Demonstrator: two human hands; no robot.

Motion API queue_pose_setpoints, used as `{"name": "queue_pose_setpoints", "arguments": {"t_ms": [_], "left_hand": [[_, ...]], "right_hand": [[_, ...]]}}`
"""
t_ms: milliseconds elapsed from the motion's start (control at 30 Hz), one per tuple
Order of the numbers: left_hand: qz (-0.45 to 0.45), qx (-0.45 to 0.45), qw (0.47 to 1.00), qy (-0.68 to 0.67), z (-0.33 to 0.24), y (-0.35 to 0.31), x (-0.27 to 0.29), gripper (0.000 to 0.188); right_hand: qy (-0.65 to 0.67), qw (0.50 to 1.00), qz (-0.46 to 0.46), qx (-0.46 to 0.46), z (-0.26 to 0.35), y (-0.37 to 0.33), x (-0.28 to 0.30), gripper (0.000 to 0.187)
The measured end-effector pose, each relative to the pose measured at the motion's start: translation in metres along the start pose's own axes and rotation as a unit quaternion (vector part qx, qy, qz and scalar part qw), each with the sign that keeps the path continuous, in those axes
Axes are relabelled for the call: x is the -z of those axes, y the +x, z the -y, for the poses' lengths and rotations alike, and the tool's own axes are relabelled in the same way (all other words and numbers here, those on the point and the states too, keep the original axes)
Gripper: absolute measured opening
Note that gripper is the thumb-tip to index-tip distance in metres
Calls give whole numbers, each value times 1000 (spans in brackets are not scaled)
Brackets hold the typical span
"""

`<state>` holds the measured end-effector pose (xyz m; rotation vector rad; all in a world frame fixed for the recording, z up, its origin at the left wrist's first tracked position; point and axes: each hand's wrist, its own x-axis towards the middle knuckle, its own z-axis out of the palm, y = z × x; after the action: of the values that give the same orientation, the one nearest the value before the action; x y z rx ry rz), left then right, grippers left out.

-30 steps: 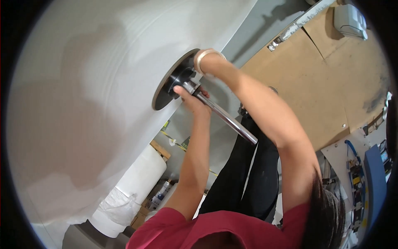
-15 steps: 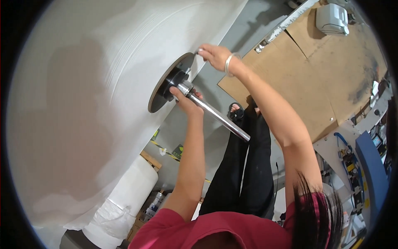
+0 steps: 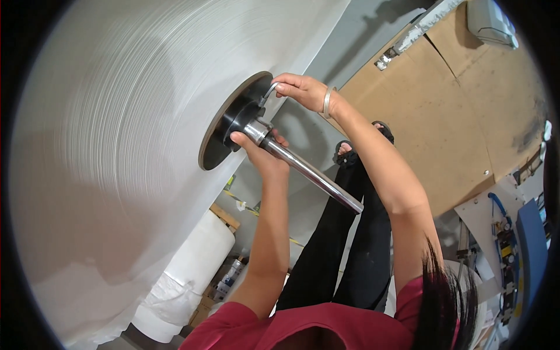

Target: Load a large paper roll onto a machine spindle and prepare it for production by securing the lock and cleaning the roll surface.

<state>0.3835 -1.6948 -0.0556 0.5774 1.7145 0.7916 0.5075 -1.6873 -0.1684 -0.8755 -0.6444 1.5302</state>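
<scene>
A steel shaft (image 3: 318, 176) juts out of the end of a huge white roll (image 3: 125, 122), slanting down to the right. Around it, against the roll's face, sits a dark round flange plate (image 3: 214, 150) with a black hub (image 3: 239, 115) and a silver collar (image 3: 255, 132). My left hand (image 3: 265, 156) wraps the shaft from below at the collar, its thumb against the hub. In the fingers of my right hand (image 3: 302, 92) is a bent silver hex key (image 3: 270, 92), its lower end at the hub's upper side.
Brown board (image 3: 431, 122) covers a low surface at right, with a pale plastic jug (image 3: 490, 23) at its far end. A smaller wrapped white roll (image 3: 195, 256) stands lower left. Machine parts with blue tubing (image 3: 500, 219) are at lower right. My feet stand beyond the shaft.
My right hand has come down nearer the hub, and the hex key shows more clearly in its fingers. My left hand stays on the shaft. The whole view has shifted slightly.
</scene>
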Motion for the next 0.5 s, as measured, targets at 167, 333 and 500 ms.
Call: {"name": "queue_pose_setpoints", "arguments": {"t_ms": [167, 333, 500], "left_hand": [[-9, 3, 1000, 1, -1, 2, 1, 82], [-27, 18, 999, -4, 0, 1, -2, 80], [-40, 14, 999, -2, 0, 0, -5, 79]], "right_hand": [[-235, 970, -39, 46, 13, 4, 3, 27], [-284, 942, -95, 149, 6, 3, -2, 23], [-112, 993, -23, -43, 28, -9, -12, 20]]}}
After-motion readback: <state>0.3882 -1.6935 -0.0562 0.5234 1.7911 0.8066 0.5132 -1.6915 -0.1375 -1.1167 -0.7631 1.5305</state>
